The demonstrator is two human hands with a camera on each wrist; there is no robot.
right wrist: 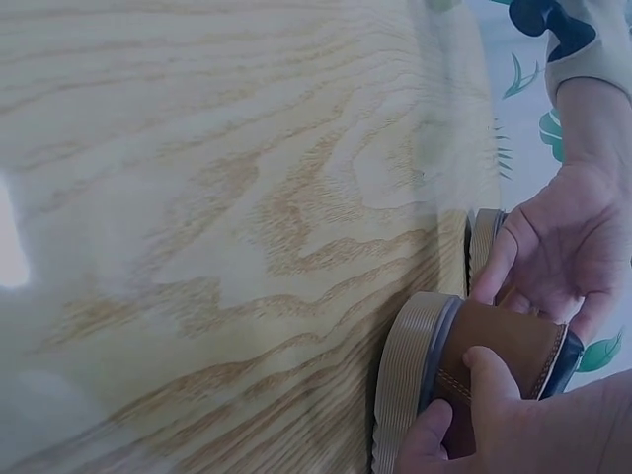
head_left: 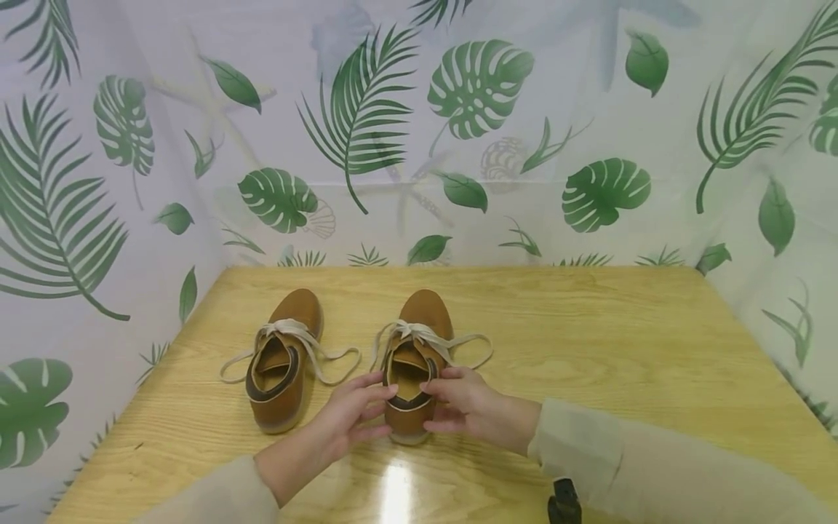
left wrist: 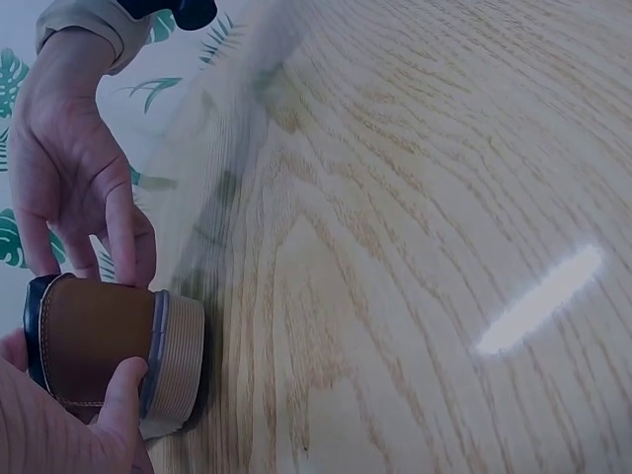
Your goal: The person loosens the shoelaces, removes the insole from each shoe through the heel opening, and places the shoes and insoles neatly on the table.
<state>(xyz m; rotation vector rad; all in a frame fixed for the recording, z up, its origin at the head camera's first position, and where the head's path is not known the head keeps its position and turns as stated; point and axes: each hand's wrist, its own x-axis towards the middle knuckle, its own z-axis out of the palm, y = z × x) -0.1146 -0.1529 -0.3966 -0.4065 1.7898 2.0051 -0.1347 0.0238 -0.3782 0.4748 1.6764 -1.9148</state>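
A brown lace-up shoe [head_left: 426, 309] with cream laces stands on the wooden table, toe pointing away. My left hand [head_left: 347, 415] holds the left side of its heel, thumb at the dark padded collar. From the right, my right hand [head_left: 474, 407] grips the same heel, thumb also over the collar. The brown heel [left wrist: 99, 331] and ribbed pale sole show between both hands in the left wrist view. In the right wrist view, fingers of my right hand [right wrist: 513, 425] lie along the heel's side. The laces are tied at the front, loose ends spread out.
A matching brown shoe [head_left: 304, 309] stands to the left, toe also away, with its laces trailing on the table. The wooden table [head_left: 589, 327] meets a leaf-printed white cloth [head_left: 419, 145] at the back and sides. A light reflection shines near the front.
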